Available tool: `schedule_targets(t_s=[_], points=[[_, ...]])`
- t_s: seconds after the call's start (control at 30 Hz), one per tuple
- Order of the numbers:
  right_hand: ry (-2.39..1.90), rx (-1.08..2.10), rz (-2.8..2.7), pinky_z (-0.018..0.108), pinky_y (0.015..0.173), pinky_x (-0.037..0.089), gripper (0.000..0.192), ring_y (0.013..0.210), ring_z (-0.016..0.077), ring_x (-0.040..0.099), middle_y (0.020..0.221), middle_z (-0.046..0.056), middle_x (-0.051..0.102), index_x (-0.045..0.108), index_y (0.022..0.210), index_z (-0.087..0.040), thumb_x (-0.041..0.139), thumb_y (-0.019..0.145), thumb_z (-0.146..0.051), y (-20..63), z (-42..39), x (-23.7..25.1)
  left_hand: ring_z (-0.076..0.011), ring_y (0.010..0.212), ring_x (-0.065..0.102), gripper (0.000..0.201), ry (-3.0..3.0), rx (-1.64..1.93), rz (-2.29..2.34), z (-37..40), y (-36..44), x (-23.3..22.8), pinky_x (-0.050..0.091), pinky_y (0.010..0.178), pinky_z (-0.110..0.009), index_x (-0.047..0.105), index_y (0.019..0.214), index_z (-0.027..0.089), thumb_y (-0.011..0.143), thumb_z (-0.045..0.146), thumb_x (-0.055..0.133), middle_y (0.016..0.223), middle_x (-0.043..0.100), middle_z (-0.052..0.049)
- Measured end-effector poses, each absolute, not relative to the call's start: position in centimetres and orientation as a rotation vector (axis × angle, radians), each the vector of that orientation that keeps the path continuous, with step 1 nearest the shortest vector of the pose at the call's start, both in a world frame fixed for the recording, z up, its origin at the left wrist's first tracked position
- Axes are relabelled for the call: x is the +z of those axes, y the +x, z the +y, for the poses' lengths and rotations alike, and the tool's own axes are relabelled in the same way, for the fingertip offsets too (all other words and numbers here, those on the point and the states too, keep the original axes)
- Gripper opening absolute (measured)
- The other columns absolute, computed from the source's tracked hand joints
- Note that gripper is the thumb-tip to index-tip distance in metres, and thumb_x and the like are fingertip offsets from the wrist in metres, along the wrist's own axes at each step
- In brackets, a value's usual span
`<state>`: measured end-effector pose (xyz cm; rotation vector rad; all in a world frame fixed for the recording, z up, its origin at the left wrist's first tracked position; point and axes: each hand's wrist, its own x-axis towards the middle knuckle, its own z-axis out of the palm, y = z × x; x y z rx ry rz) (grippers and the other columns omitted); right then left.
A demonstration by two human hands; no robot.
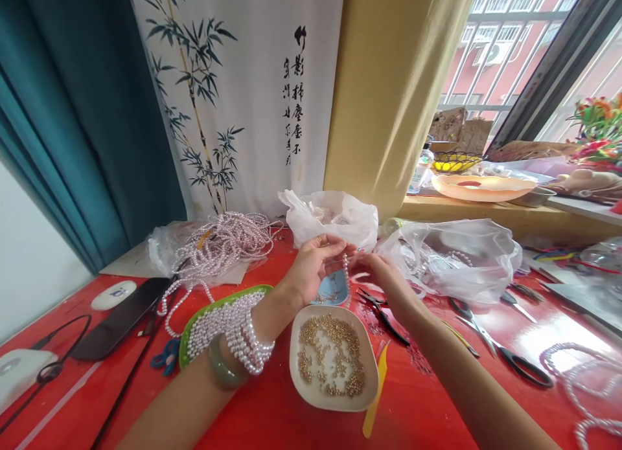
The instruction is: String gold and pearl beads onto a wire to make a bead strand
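Pearl-bead strand: near mid-bench, hanging from my left grip, its lower part running down by the blue tray's right side. Red-covered bench.

Left to right. White oval device beside a long black slab. Blue flower-shaped piece just beside the green tray, which is full of loose pearl beads. Heaped pearl strands behind it.

My left wrist: jade-coloured bangle, then coiled pearl strings. Left grip pinched narrow, strand's upper end at the fingertips. White plastic bag beyond.

Under the hands, blue tray; nearer me, cream dish with gold beads scattered inside. Yellow strip at its right edge.

Right grip just beside the strand, fingers bent; cannot tell whether it holds anything. Black-handled pliers below it.

Farther right: clear plastic bag, open scissors, another bead string.
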<state>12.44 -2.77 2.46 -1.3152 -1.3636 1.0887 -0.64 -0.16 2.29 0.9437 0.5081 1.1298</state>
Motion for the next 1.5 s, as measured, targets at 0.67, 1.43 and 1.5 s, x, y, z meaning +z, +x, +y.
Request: schedule_targets(t_s=[0.67, 1.43, 1.5], points=[[-0.899, 0.742, -1.386, 0.036, 0.083, 0.047, 0.014, 0.084, 0.0162, 0.061, 0.085, 0.0, 0.068, 0.067, 0.083, -0.025, 0.055, 0.075, -0.022, 14.3, -2.7, 3.6, -0.0149, 0.072, 0.058, 0.008, 1.867, 1.187, 0.612, 3.6, -0.7, 3.6, 0.043, 0.069, -0.027, 0.06, 0.076, 0.017, 0.072, 0.02, 0.054, 0.072, 0.062, -0.005], [-1.111, 1.03, -1.404, 0.03, 0.068, 0.048, 0.017, 0.071, 0.0149, 0.062, 0.074, 0.005, 0.066, 0.053, 0.074, -0.018, 0.057, 0.071, -0.035, 13.5, -3.1, 1.3, -0.0135, 0.057, 0.053, 0.019, 2.092, 0.976, 0.93, 5.1, -4.2, -1.9, 0.041, 0.063, -0.024, 0.065, 0.062, 0.02, 0.054, 0.004, 0.061, 0.063, 0.063, 0.0], [-1.18, 1.09, -1.447, 0.028, 0.063, 0.048, 0.019, 0.066, 0.0144, 0.062, 0.07, 0.004, 0.065, 0.054, 0.073, -0.018, 0.059, 0.069, -0.036, 13.7, -3.3, 0.6, -0.0126, 0.056, 0.053, 0.024, 2.075, 0.941, 0.933, 4.7, -4.7, -2.4, 0.041, 0.06, -0.023, 0.066, 0.065, 0.021, 0.05, 0.002, 0.061, 0.069, 0.065, -0.001]])
